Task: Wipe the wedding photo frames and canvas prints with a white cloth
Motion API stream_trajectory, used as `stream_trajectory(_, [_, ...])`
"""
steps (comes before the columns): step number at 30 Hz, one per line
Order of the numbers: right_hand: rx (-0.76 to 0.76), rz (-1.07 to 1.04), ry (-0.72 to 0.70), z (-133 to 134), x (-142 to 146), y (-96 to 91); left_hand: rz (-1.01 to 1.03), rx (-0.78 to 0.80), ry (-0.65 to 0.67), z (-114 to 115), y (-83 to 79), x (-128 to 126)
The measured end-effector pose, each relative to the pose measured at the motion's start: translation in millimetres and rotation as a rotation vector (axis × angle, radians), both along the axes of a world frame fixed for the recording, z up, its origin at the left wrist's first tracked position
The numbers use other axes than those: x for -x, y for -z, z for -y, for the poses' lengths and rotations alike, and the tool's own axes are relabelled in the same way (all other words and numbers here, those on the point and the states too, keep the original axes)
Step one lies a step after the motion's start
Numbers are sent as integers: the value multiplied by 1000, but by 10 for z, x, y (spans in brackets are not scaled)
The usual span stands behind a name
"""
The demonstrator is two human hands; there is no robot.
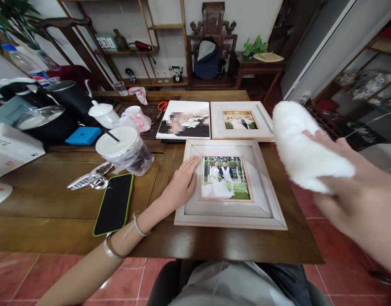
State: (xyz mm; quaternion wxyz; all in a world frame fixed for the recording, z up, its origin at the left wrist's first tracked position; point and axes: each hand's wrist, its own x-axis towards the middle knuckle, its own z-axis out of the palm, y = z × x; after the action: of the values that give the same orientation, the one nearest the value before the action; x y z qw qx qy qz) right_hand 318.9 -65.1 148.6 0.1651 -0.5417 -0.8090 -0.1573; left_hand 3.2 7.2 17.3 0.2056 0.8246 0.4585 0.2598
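Observation:
A white-framed wedding photo [262, 204] lies flat on the dark wooden table [55, 204] in front of me. My left hand [182, 182] rests flat on the frame's left side, fingers stretched out together. My right hand [358, 191] is raised at the right, above the table's edge, gripping a fluffy white cloth [300, 148] that sticks out toward the frames. Two more pictures lie behind: an unframed print [184, 120] and a second white frame [242, 120].
A black phone in a green case [114, 204] lies left of my arm, beside metal tongs [90, 177]. A lidded cup in a plastic bag [123, 148], a white teapot [103, 114], a blue box [83, 135] and kettles crowd the left. Shelves and a carved chair stand behind.

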Motion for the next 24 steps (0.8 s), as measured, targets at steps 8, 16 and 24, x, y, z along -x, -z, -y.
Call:
stream_trajectory(8, [82, 251, -207, 86, 532, 807, 27, -50, -22, -3, 24, -19])
stream_trajectory(16, [165, 218, -214, 364, 764, 737, 37, -95, -55, -2, 38, -39])
stream_trajectory(24, [478, -162, -291, 462, 675, 312, 33, -112, -51, -11, 54, -35])
